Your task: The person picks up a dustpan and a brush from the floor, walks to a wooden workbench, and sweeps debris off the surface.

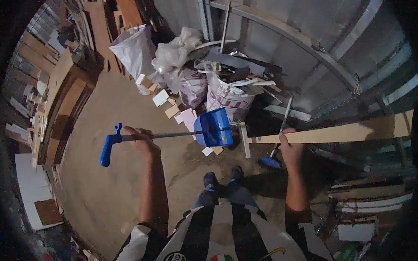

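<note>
My left hand (pixel 144 139) is closed round the grey shaft of a long-handled blue dustpan (pixel 216 130), close to its blue grip on the left. The pan end points right, above the floor in front of the sacks. My right hand (pixel 291 149) grips a long wooden T-shaped tool (pixel 347 133). Its pale crosspiece (pixel 244 140) is at the left end, near the pan, and the widening handle runs off to the right. Just left of my right hand, a broom with a blue head (pixel 271 162) stands with its pale stick tilted toward the wall.
Sacks of scrap (pixel 231 99) stand against the metal wall (pixel 286 36). Wood offcuts (pixel 173 111) lie on the floor (pixel 105 191) before them. Stacked boards (pixel 67 111) line the left side. Strips and scrap pieces (pixel 372 205) lie at the right.
</note>
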Action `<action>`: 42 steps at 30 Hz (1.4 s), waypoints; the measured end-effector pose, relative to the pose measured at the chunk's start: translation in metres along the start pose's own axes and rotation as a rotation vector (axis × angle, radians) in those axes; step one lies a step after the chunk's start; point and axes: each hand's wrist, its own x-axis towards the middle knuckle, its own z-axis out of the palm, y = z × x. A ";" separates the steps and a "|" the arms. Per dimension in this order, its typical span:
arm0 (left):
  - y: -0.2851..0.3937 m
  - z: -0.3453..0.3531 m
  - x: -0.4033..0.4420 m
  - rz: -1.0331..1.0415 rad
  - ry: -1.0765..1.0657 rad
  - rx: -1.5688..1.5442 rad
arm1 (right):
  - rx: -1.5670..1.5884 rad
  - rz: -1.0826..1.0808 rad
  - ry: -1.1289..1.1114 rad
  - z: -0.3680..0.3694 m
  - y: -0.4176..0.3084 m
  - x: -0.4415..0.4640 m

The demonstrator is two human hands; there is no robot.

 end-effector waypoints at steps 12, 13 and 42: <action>0.035 -0.022 0.031 0.165 0.054 -0.009 | -0.017 -0.287 -0.155 0.037 0.009 0.018; 0.037 -0.020 0.035 0.180 0.060 0.017 | -0.019 -0.286 -0.160 0.038 0.011 0.019; 0.081 0.197 -0.092 0.875 -1.337 0.112 | 0.096 -0.098 -0.112 0.004 0.072 0.034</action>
